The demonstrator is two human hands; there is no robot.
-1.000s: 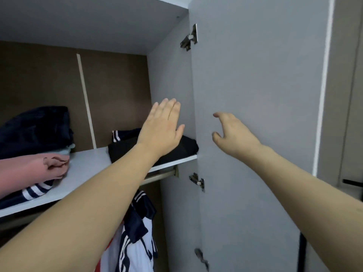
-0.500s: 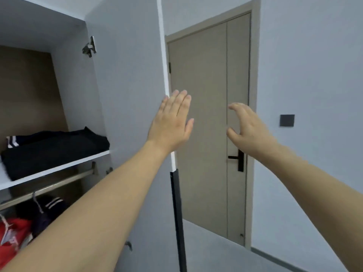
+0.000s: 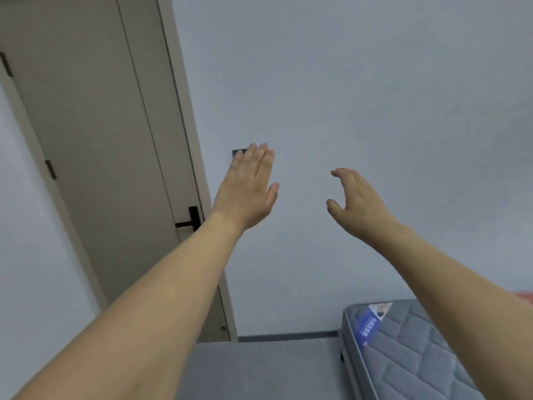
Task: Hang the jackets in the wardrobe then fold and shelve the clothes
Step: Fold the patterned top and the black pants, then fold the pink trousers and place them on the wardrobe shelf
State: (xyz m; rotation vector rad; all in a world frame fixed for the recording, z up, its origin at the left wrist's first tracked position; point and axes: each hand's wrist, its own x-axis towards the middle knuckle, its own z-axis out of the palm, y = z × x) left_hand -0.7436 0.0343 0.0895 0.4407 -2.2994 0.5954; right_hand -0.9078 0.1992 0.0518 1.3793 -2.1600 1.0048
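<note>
Both my arms reach out in front of me at chest height, facing a bare grey wall. My left hand [image 3: 248, 192] is flat with straight fingers and holds nothing. My right hand [image 3: 357, 203] hangs in the air with loosely bent fingers and holds nothing. The wardrobe, its shelf and the clothes are out of view. A red patch [image 3: 523, 298] shows at the right edge above the mattress; what it is cannot be told.
A beige room door [image 3: 95, 157] with a black handle [image 3: 190, 220] stands at the left. A dark wall switch [image 3: 239, 153] sits behind my left fingertips. A grey quilted mattress [image 3: 403, 347] lies at the lower right, with grey floor [image 3: 259, 368] beside it.
The view has swung right, away from the wardrobe and its shelf, past the room door to the wall and mattress. Both hands stayed raised and empty in front of me.
</note>
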